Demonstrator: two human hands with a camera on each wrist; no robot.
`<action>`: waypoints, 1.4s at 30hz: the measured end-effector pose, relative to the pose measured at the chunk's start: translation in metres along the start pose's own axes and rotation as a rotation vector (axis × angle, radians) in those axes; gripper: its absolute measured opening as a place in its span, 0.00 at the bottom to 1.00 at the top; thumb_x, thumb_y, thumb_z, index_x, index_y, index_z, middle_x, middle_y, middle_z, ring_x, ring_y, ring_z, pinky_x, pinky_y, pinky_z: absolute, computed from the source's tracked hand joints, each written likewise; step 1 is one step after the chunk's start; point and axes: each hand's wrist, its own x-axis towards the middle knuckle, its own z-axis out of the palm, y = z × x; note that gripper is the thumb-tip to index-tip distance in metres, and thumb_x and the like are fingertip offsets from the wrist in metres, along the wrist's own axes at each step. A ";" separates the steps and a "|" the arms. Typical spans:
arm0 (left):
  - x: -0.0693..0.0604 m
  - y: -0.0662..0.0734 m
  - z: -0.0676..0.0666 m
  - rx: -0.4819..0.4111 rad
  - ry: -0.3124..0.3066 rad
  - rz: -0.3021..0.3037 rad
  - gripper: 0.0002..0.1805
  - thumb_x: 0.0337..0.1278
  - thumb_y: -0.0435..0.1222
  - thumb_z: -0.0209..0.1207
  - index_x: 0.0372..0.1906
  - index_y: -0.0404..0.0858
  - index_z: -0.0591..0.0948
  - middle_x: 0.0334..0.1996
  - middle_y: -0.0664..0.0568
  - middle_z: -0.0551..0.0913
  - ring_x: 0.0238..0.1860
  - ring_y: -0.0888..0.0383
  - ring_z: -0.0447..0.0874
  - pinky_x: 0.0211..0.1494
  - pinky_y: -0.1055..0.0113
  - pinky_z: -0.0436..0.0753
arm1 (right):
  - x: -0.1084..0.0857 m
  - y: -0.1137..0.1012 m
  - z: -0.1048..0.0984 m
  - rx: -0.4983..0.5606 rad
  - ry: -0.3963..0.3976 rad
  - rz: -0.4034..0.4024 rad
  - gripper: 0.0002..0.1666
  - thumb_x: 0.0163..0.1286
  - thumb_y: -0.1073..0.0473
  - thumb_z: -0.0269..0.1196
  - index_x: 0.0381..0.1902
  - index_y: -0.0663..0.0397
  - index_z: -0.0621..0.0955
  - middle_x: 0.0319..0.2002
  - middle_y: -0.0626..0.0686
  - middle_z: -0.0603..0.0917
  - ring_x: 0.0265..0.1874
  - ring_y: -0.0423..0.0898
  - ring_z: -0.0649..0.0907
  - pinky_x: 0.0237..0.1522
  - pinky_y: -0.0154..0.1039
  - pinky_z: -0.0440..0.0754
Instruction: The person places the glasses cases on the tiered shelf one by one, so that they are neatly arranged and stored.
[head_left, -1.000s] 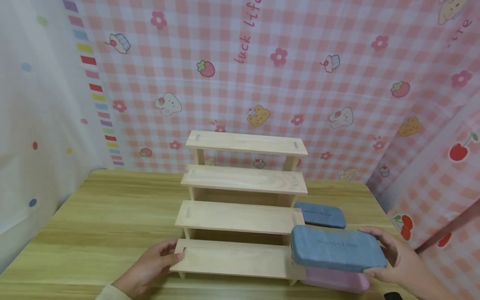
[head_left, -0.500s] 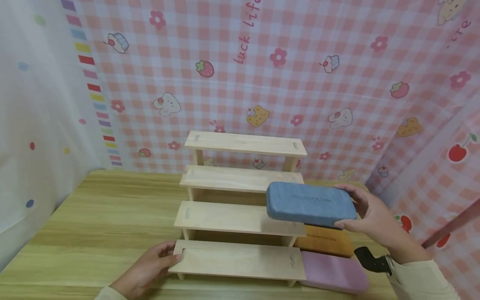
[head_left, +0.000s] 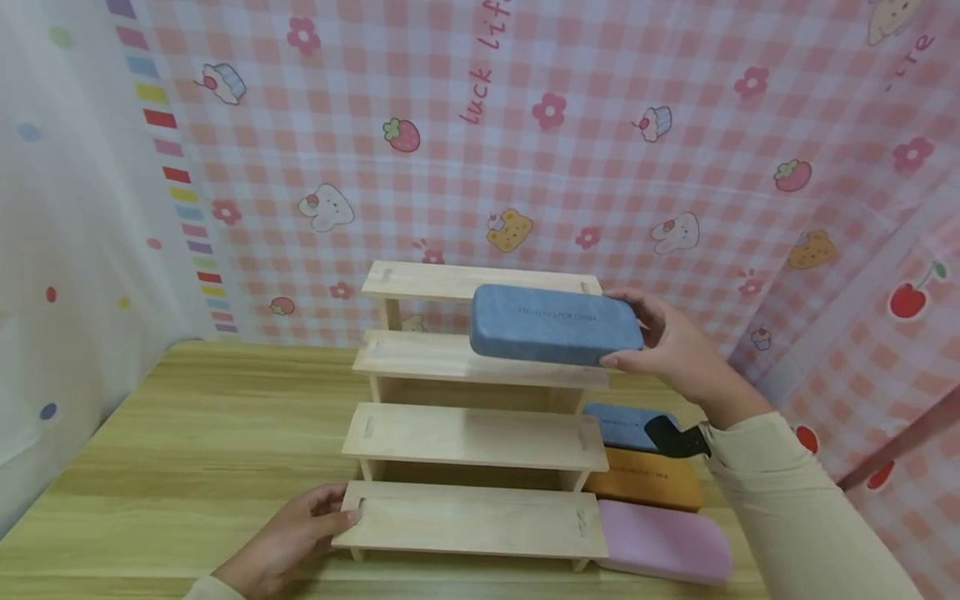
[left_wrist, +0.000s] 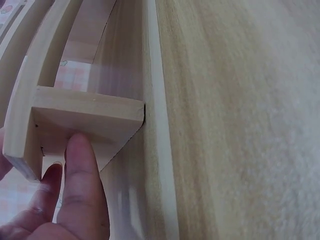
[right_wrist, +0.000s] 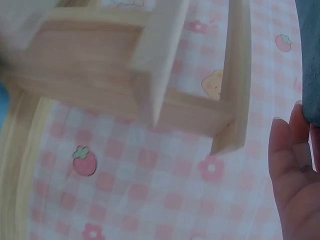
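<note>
A blue glasses case [head_left: 555,323] is in my right hand [head_left: 671,354], which pinches its right end between thumb and fingers. It is held in the air before the upper steps of a four-tier wooden stand [head_left: 472,521]. In the right wrist view, only an edge of the case [right_wrist: 311,60] shows beside the fingers. My left hand [head_left: 288,533] grips the left end of the stand's lowest step, thumb on top. The left wrist view shows fingers [left_wrist: 82,185] under that board, against the stand's leg [left_wrist: 90,115].
Right of the stand, a second blue case [head_left: 618,423], partly behind the wrist strap [head_left: 675,437], an orange case [head_left: 652,482] and a pink case [head_left: 663,542] lie in a row on the wood-grain table [head_left: 187,450]. A checked cloth [head_left: 450,183] hangs behind.
My right hand has lifted the blue glasses case up and leftward, from beside the lower steps to the upper ones. The row of cases beneath is uncovered. My left hand keeps its grip.
</note>
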 end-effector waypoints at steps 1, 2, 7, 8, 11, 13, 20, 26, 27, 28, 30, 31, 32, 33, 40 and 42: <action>0.000 0.000 0.000 0.001 0.004 -0.004 0.35 0.64 0.36 0.59 0.65 0.17 0.59 0.51 0.39 0.75 0.46 0.56 0.79 0.51 0.60 0.81 | 0.005 -0.003 0.001 0.002 0.001 0.003 0.46 0.59 0.62 0.71 0.71 0.55 0.61 0.68 0.57 0.65 0.63 0.54 0.68 0.63 0.51 0.69; 0.001 0.000 0.000 0.001 0.005 -0.005 0.35 0.64 0.36 0.59 0.65 0.17 0.59 0.51 0.39 0.75 0.46 0.56 0.79 0.51 0.60 0.81 | 0.009 -0.005 0.002 0.000 0.001 0.007 0.46 0.58 0.61 0.71 0.71 0.54 0.62 0.68 0.56 0.66 0.63 0.54 0.69 0.63 0.50 0.69; 0.000 -0.001 -0.001 -0.018 -0.005 -0.004 0.35 0.64 0.36 0.59 0.65 0.17 0.59 0.51 0.40 0.75 0.46 0.56 0.78 0.51 0.62 0.81 | 0.030 -0.016 0.006 0.022 -0.015 0.010 0.44 0.58 0.59 0.71 0.70 0.49 0.64 0.61 0.54 0.72 0.52 0.51 0.76 0.49 0.38 0.77; -0.001 -0.001 -0.001 -0.025 -0.011 0.002 0.35 0.64 0.35 0.59 0.65 0.17 0.59 0.51 0.40 0.75 0.47 0.56 0.79 0.52 0.62 0.81 | 0.034 -0.018 0.006 0.026 -0.020 0.009 0.44 0.59 0.59 0.71 0.70 0.49 0.63 0.61 0.54 0.71 0.52 0.51 0.75 0.50 0.39 0.77; -0.001 -0.001 -0.001 -0.039 -0.017 0.008 0.35 0.63 0.35 0.59 0.65 0.17 0.59 0.51 0.39 0.75 0.47 0.56 0.79 0.52 0.63 0.81 | 0.045 -0.021 0.008 0.020 -0.018 0.016 0.45 0.59 0.58 0.71 0.71 0.49 0.62 0.63 0.55 0.70 0.56 0.52 0.74 0.53 0.43 0.75; -0.001 -0.001 -0.001 -0.040 -0.019 0.007 0.36 0.63 0.36 0.60 0.65 0.17 0.59 0.51 0.39 0.75 0.47 0.56 0.79 0.52 0.62 0.81 | 0.051 -0.022 0.009 0.026 -0.014 0.029 0.46 0.59 0.58 0.71 0.72 0.49 0.62 0.64 0.55 0.69 0.57 0.55 0.74 0.53 0.46 0.75; -0.001 -0.002 -0.002 -0.040 -0.031 -0.001 0.37 0.63 0.37 0.60 0.65 0.17 0.59 0.51 0.40 0.76 0.47 0.56 0.79 0.52 0.62 0.81 | 0.072 -0.022 0.014 0.019 0.015 0.084 0.47 0.56 0.55 0.73 0.71 0.41 0.64 0.66 0.54 0.67 0.60 0.56 0.71 0.57 0.53 0.73; 0.001 -0.003 -0.001 -0.074 -0.065 0.027 0.36 0.64 0.34 0.59 0.65 0.15 0.56 0.51 0.40 0.76 0.46 0.56 0.79 0.51 0.64 0.81 | 0.082 -0.022 0.018 -0.014 0.022 0.109 0.48 0.56 0.54 0.73 0.72 0.46 0.63 0.67 0.57 0.67 0.63 0.57 0.69 0.62 0.57 0.69; 0.002 -0.003 -0.001 -0.078 -0.070 0.031 0.36 0.64 0.34 0.59 0.65 0.14 0.56 0.51 0.40 0.76 0.46 0.57 0.79 0.51 0.64 0.81 | 0.084 -0.021 0.019 -0.022 0.025 0.117 0.48 0.56 0.54 0.73 0.72 0.46 0.63 0.66 0.57 0.67 0.63 0.56 0.69 0.62 0.57 0.69; 0.002 -0.003 0.000 -0.080 -0.070 0.032 0.36 0.64 0.34 0.59 0.65 0.14 0.56 0.51 0.40 0.76 0.46 0.57 0.79 0.51 0.65 0.81 | 0.085 -0.021 0.019 -0.027 0.025 0.120 0.48 0.56 0.53 0.73 0.72 0.47 0.63 0.66 0.57 0.67 0.63 0.56 0.69 0.62 0.57 0.69; 0.002 -0.002 0.000 -0.080 -0.068 0.034 0.36 0.64 0.33 0.58 0.65 0.14 0.56 0.51 0.40 0.76 0.46 0.57 0.79 0.50 0.65 0.81 | 0.088 -0.020 0.020 -0.031 0.027 0.128 0.48 0.56 0.53 0.73 0.72 0.47 0.63 0.66 0.57 0.68 0.62 0.55 0.69 0.62 0.56 0.69; 0.002 -0.002 0.000 -0.079 -0.068 0.039 0.35 0.64 0.33 0.58 0.64 0.14 0.56 0.51 0.40 0.76 0.46 0.57 0.79 0.50 0.65 0.81 | 0.089 -0.021 0.020 -0.034 0.028 0.130 0.48 0.56 0.53 0.73 0.72 0.47 0.63 0.66 0.57 0.68 0.62 0.55 0.69 0.62 0.55 0.69; 0.001 -0.002 0.000 -0.078 -0.068 0.041 0.35 0.64 0.33 0.58 0.64 0.14 0.57 0.51 0.40 0.77 0.46 0.57 0.79 0.50 0.65 0.81 | 0.090 -0.020 0.021 -0.035 0.028 0.131 0.48 0.56 0.52 0.72 0.72 0.47 0.63 0.65 0.58 0.68 0.61 0.55 0.70 0.62 0.55 0.70; 0.001 -0.002 0.000 -0.077 -0.066 0.041 0.35 0.64 0.33 0.58 0.64 0.14 0.57 0.50 0.40 0.77 0.46 0.57 0.79 0.50 0.66 0.81 | 0.091 -0.020 0.021 -0.037 0.030 0.131 0.48 0.56 0.52 0.72 0.72 0.47 0.64 0.65 0.58 0.68 0.61 0.54 0.70 0.61 0.54 0.70; 0.000 -0.002 -0.001 -0.081 -0.062 0.038 0.35 0.64 0.33 0.58 0.64 0.14 0.57 0.50 0.41 0.76 0.46 0.57 0.79 0.50 0.65 0.81 | 0.098 -0.020 0.022 -0.032 -0.004 0.135 0.47 0.60 0.54 0.70 0.73 0.49 0.61 0.65 0.59 0.68 0.60 0.54 0.71 0.60 0.52 0.72; -0.001 -0.002 -0.002 -0.081 -0.060 0.031 0.35 0.64 0.33 0.58 0.64 0.14 0.57 0.50 0.41 0.76 0.46 0.57 0.79 0.50 0.64 0.81 | 0.100 -0.021 0.022 -0.036 -0.011 0.142 0.47 0.60 0.54 0.69 0.73 0.49 0.61 0.65 0.59 0.68 0.61 0.54 0.71 0.60 0.52 0.72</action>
